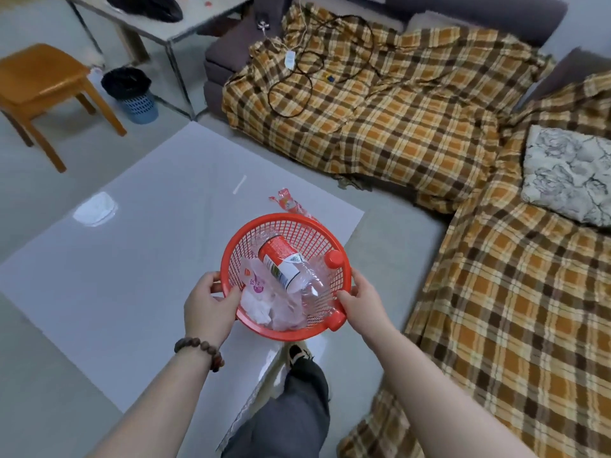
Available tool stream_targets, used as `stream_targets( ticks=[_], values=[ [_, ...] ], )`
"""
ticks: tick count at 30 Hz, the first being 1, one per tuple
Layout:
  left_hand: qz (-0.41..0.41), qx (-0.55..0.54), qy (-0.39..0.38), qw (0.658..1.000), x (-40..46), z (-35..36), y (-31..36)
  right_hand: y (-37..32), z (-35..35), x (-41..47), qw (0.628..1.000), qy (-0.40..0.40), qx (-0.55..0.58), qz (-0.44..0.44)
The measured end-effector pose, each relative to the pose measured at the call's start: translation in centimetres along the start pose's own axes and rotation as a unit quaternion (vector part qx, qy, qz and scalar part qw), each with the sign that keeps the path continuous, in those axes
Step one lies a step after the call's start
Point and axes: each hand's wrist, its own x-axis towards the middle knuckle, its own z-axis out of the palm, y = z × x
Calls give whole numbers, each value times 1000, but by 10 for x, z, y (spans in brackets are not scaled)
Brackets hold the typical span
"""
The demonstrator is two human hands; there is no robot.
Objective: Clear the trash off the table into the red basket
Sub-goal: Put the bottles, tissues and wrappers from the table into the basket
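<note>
The red mesh basket (310, 236) hangs above the near right part of the white table (142, 259), gripped at its rim from both sides. My left hand (211, 304) grips the left rim and my right hand (362, 300) grips the right rim. Inside lie a clear plastic bottle (287, 262) with a red label and red cap, and crumpled plastic bags (261, 299). A red and clear wrapper (291, 203) lies on the table just beyond the basket. A thin white strip (239, 185) lies farther back on the table.
A sofa under a plaid orange-brown blanket (396, 120) wraps around the right and back, with cables and a patterned cushion (572, 173) on it. A wooden stool (43, 81), a blue bin with a black bag (132, 94) and a metal-legged table stand at back left.
</note>
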Motion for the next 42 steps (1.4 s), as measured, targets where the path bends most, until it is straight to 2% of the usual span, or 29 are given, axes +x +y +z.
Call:
stream_targets(
  ticks=[9,14,17,23,27,29,31,33,37,39,40,42],
  values=[
    [-91,-29,94,991,79,14,27,-87,22,132,989,-127,-72,3],
    [-171,-51,157,971,93,8,15,-110,57,172,968,-203,-144,-29],
    [-218,-46,198,955,89,5,5,-118,83,191,945,-283,-162,-12],
    [-311,-47,307,898,69,12,-3,-116,127,224,889,-400,-223,-16],
    [-373,-56,371,848,57,31,-3,-101,144,256,844,-481,-235,34],
    [-401,-49,398,824,52,38,-6,-91,150,275,820,-486,-303,3],
    [-424,-50,425,798,47,42,-9,-78,156,296,783,-474,-392,-93],
    [-443,-72,451,771,41,45,-13,-67,163,314,725,-482,-457,-184],
    [-457,-90,487,739,31,48,-19,-44,181,333,541,-508,-591,-316],
    [-451,-97,506,729,28,49,-17,-34,187,336,475,-514,-624,-347],
    [-452,-98,513,723,27,50,-16,-29,190,337,455,-513,-629,-365],
    [-454,-93,520,718,25,51,-14,-22,193,339,445,-505,-626,-393]
  ],
)
